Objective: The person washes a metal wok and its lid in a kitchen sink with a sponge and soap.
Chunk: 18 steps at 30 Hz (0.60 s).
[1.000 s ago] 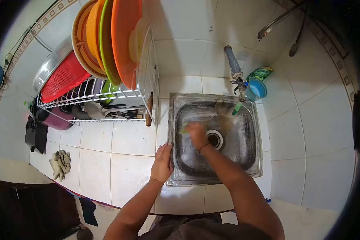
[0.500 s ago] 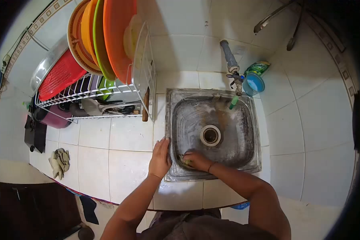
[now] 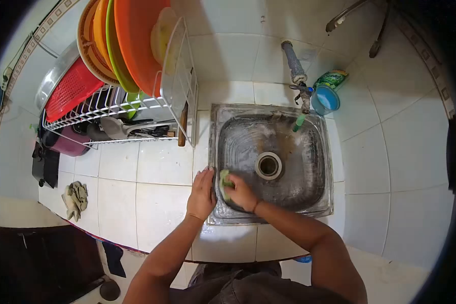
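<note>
A square metal sink (image 3: 294, 195) with whitish smears and a round drain (image 3: 268, 165) is set in the tiled counter. My right hand (image 3: 240, 192) is inside it, closed on a yellow-green sponge (image 3: 225, 183) that touches the basin's left wall. Flat on the counter at the sink's left rim lies my left hand (image 3: 202, 195), its fingers stretched out and holding nothing. A tap (image 3: 303, 96) with a green nozzle (image 3: 299, 122) hangs over the back right of the basin.
A white dish rack (image 3: 159, 104) with plates, basins and utensils stands at the left. Behind the sink's right corner are a blue cup (image 3: 325, 100) and a green packet (image 3: 332, 79). A crumpled cloth (image 3: 75, 200) lies on the left counter (image 3: 117, 202).
My right hand has moved the sponge from the basin's front left corner up along its left wall. My left hand remains beside the rim. The view has shifted slightly.
</note>
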Each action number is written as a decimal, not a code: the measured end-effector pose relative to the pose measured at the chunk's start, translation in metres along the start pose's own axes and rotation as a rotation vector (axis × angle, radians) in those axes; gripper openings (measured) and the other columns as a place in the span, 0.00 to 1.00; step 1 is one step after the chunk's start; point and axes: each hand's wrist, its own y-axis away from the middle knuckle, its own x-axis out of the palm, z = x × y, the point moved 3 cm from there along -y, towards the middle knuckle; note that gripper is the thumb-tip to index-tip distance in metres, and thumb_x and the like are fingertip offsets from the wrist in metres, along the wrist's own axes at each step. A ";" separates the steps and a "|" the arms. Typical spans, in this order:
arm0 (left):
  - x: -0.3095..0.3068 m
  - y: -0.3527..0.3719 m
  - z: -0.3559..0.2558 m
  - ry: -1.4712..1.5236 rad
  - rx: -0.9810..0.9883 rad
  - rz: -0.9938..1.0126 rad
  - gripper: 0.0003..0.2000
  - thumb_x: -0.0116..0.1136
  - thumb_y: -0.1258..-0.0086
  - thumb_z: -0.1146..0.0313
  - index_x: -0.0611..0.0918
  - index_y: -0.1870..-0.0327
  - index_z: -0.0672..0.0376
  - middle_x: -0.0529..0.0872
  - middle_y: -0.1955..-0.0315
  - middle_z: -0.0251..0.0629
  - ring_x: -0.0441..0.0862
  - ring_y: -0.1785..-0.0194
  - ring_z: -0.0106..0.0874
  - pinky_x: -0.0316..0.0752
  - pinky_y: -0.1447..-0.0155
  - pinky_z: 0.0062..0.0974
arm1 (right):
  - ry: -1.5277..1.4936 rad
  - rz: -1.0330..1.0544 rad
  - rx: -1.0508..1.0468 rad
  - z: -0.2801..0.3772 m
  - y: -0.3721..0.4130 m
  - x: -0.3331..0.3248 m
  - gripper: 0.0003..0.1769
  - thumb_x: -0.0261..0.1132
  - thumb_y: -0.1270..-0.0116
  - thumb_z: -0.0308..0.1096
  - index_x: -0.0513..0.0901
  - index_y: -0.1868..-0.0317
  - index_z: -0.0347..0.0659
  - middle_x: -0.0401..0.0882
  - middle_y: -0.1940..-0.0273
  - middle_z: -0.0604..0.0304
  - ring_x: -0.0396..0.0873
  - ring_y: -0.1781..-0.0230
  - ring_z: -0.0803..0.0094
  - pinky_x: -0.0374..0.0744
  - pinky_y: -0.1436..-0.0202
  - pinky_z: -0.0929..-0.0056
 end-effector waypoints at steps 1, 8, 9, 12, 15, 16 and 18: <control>0.001 0.001 0.002 0.015 -0.020 0.015 0.30 0.49 0.45 0.85 0.68 0.36 0.65 0.72 0.39 0.55 0.65 0.32 0.51 0.58 0.26 0.42 | 0.112 0.047 -0.046 0.001 0.005 -0.004 0.09 0.61 0.42 0.22 0.78 0.59 0.33 0.78 0.68 0.52 0.75 0.66 0.66 0.75 0.60 0.69; 0.003 0.001 0.004 0.034 -0.019 0.037 0.33 0.50 0.45 0.86 0.66 0.33 0.61 0.69 0.36 0.54 0.63 0.31 0.52 0.58 0.26 0.41 | 0.876 -0.056 -0.561 -0.022 -0.079 -0.037 0.10 0.59 0.40 0.23 0.84 0.59 0.37 0.80 0.56 0.51 0.75 0.49 0.52 0.76 0.48 0.59; 0.003 0.001 0.005 0.029 -0.020 0.034 0.33 0.50 0.45 0.86 0.66 0.33 0.61 0.69 0.36 0.55 0.63 0.31 0.52 0.57 0.25 0.41 | 0.861 -0.164 -0.555 -0.044 -0.102 -0.047 0.11 0.58 0.39 0.23 0.85 0.58 0.37 0.79 0.53 0.50 0.73 0.45 0.52 0.76 0.45 0.58; 0.002 0.000 0.001 0.016 -0.049 0.056 0.33 0.49 0.45 0.86 0.66 0.33 0.61 0.69 0.36 0.56 0.63 0.31 0.53 0.57 0.25 0.42 | 1.049 -0.444 -0.354 -0.031 -0.125 -0.066 0.14 0.60 0.38 0.25 0.83 0.51 0.35 0.79 0.50 0.49 0.73 0.44 0.52 0.74 0.40 0.57; 0.000 -0.002 0.000 0.004 0.008 -0.003 0.29 0.51 0.46 0.86 0.69 0.38 0.66 0.73 0.40 0.56 0.67 0.33 0.51 0.58 0.25 0.42 | 0.976 -0.288 -0.502 -0.019 -0.092 -0.047 0.16 0.61 0.37 0.26 0.81 0.48 0.35 0.79 0.50 0.49 0.73 0.43 0.52 0.74 0.39 0.57; 0.001 -0.001 0.000 0.001 -0.010 -0.005 0.28 0.51 0.45 0.86 0.69 0.38 0.66 0.73 0.40 0.55 0.67 0.34 0.50 0.59 0.26 0.42 | 0.872 -0.187 -0.583 -0.021 -0.074 -0.051 0.17 0.61 0.37 0.27 0.80 0.47 0.34 0.79 0.50 0.49 0.73 0.44 0.52 0.75 0.39 0.56; 0.002 0.001 0.001 -0.013 -0.015 0.001 0.29 0.51 0.45 0.86 0.69 0.37 0.66 0.72 0.39 0.55 0.67 0.34 0.50 0.59 0.26 0.42 | 0.975 -0.085 -0.531 -0.025 -0.061 -0.082 0.15 0.60 0.35 0.27 0.80 0.49 0.34 0.78 0.52 0.49 0.75 0.47 0.54 0.77 0.43 0.57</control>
